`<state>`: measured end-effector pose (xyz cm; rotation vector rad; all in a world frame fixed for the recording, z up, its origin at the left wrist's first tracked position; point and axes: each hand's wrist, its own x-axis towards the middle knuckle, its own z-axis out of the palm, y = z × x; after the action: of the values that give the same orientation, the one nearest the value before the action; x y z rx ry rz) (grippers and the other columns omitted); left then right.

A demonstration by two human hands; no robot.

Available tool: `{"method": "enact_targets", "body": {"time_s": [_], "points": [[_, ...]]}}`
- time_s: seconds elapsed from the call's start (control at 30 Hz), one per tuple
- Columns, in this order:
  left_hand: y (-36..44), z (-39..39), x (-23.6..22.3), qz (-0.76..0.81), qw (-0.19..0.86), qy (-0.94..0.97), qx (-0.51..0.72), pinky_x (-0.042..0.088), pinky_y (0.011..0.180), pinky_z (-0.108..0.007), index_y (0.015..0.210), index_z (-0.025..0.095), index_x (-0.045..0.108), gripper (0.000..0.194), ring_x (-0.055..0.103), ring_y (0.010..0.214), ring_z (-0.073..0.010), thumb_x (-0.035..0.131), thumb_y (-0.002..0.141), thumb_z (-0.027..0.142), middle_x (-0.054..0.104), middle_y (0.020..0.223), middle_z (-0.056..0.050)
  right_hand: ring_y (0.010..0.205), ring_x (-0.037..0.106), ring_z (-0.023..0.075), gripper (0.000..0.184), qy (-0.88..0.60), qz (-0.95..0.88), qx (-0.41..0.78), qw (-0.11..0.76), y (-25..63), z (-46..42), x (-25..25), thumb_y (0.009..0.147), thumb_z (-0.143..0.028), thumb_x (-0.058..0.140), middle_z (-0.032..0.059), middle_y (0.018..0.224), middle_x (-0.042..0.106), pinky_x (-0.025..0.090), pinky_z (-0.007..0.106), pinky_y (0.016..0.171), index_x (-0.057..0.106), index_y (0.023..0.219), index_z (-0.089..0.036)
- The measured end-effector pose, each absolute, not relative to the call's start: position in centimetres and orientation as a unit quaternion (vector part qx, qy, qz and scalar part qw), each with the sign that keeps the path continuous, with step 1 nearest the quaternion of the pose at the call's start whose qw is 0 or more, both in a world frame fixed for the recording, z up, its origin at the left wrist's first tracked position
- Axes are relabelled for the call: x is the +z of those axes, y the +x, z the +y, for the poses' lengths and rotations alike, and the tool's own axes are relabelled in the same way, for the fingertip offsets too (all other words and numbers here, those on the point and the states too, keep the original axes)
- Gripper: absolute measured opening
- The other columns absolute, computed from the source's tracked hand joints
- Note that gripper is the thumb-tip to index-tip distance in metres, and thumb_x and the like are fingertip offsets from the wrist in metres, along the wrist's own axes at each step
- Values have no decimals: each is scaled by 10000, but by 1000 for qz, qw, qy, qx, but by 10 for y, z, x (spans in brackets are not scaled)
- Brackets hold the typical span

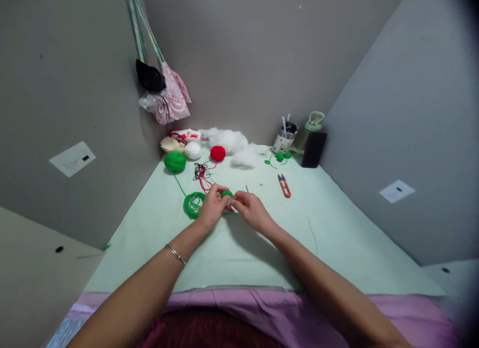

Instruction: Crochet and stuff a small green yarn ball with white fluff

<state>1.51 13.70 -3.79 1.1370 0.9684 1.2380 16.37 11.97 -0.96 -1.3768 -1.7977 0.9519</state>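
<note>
We count two hands, one left and one right; one small green piece; three yarn balls, one green, one white, one red; one green yarn coil; one pair of thread snips; one pen cup; one bottle; one phone.

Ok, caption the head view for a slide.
Beside coiled green yarn, left hand and right hand meet at a small green piece.

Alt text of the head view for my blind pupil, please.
A person's left hand holds a small green piece above a pale tabletop, the right hand pinching close beside it. Coiled green yarn lies by the left hand; beyond are a green ball, white ball, red ball and white fluff, with orange snips at right.
</note>
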Motion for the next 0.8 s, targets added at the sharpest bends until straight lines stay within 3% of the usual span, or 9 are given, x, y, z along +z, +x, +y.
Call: {"method": "enact_targets", "body": {"time_s": [0.17, 0.33, 0.5, 0.63, 0.8], "points": [[21, 139, -39, 433, 539, 462, 556, 427, 481, -201, 887, 191, 536, 191, 530, 496, -91, 668, 749, 195, 546, 613, 80, 620, 518, 149, 122, -530, -691, 347, 349, 153, 112, -8, 826, -220, 563, 5, 669, 653, 353, 262, 628, 591, 708, -202], [20, 135, -36, 418, 555, 456, 557, 458, 467, -230, 929, 208, 507, 276, 536, 449, -99, 695, 743, 287, 572, 625, 82, 603, 539, 145, 272, -517, -672, 397, 351, 159, 124, -12, 892, -362, 537, 6, 642, 657, 391, 255, 604, 635, 717, -179], [15, 128, -32, 382, 587, 466, 540, 575, 636, -303, 964, 204, 496, 328, 643, 577, -116, 701, 796, 397, 621, 757, 50, 540, 438, 117, 342, -527, -659, 397, 361, 167, 134, -17, 847, -437, 569, -29, 554, 535, 344, 250, 564, 587, 625, -178], [11, 127, -29, 355, 601, 488, 524, 584, 759, -330, 1000, 197, 504, 426, 697, 685, -133, 777, 757, 416, 638, 799, 42, 528, 386, 112, 357, -536, -669, 369, 359, 172, 135, -15, 856, -458, 547, -36, 552, 481, 301, 248, 535, 526, 616, -194], [12, 130, -29, 371, 578, 497, 530, 548, 642, -288, 940, 202, 483, 393, 650, 604, -123, 774, 752, 388, 614, 736, 54, 599, 464, 150, 294, -544, -714, 300, 323, 169, 122, -7, 930, -368, 485, -5, 619, 554, 319, 263, 599, 532, 688, -209]]}}
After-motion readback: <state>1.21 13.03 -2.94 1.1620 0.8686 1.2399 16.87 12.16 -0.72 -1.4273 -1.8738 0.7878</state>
